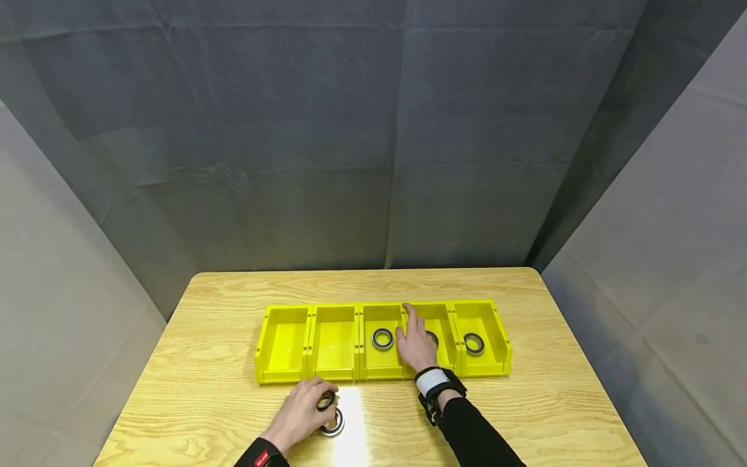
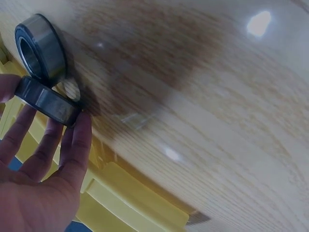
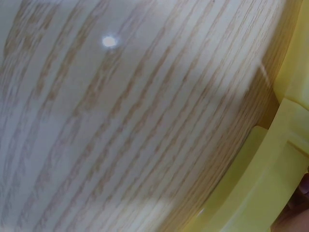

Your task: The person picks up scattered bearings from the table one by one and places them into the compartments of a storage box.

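Observation:
My left hand point(image 1: 301, 410) is in front of the yellow bins and pinches a dark-rimmed ball bearing point(image 1: 325, 401) between thumb and fingers. A second bearing point(image 1: 334, 425) is on the table just under that hand, partly covered by it; in the left wrist view this other bearing point(image 2: 50, 50) appears right beside the held bearing point(image 2: 48, 101). My right hand point(image 1: 417, 345) reaches over the fourth bin near its left wall, fingers extended and thumb spread. Beside it a bearing point(image 1: 432, 338) lies in that bin, partly hidden by the hand.
A row of several yellow bins point(image 1: 332, 373) stands across the wooden table point(image 1: 192, 389). One bearing point(image 1: 382, 339) lies in the middle bin and another bearing point(image 1: 474, 344) in the rightmost bin. Grey curtains point(image 1: 292, 162) surround the table at back and sides.

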